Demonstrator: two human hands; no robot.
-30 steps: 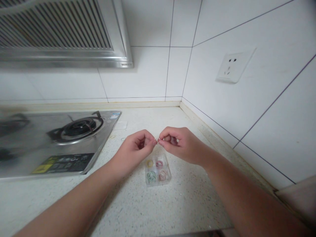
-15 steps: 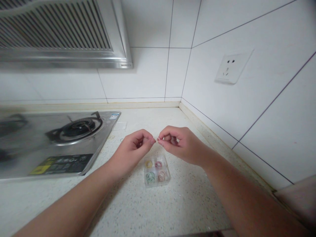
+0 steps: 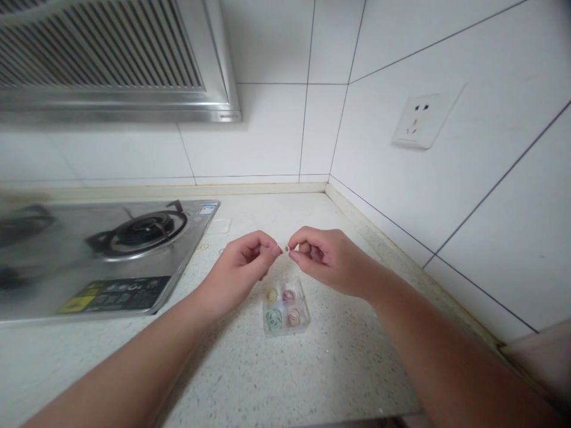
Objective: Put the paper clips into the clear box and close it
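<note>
Above the counter, my left hand (image 3: 245, 261) and my right hand (image 3: 328, 258) meet fingertip to fingertip, each in a pinch. A tiny pale elastic band (image 3: 286, 249) shows as a loop between them, and both hands grip it. Just below sits a small clear divided box (image 3: 285, 333), open at the top. Its compartments hold yellow bands (image 3: 270, 295), purplish-pink bands (image 3: 288, 295), green bands (image 3: 273, 319) and dusty-pink bands (image 3: 294, 316). Behind my left hand, a loose yellowish band (image 3: 204, 246) lies on the counter, and a greenish one (image 3: 222, 251) is partly hidden.
A gas stove (image 3: 187, 238) with a black burner (image 3: 145, 230) occupies the left side, under a steel range hood (image 3: 218, 101). A flat clear piece, perhaps a lid (image 3: 219, 226), lies near the stove's edge. Tiled walls meet at the back right, with a socket (image 3: 419, 122).
The pale band shows more clearly as a loop between my fingertips, and my hands are very slightly further apart. The view has shifted a little; the box stays in place.
</note>
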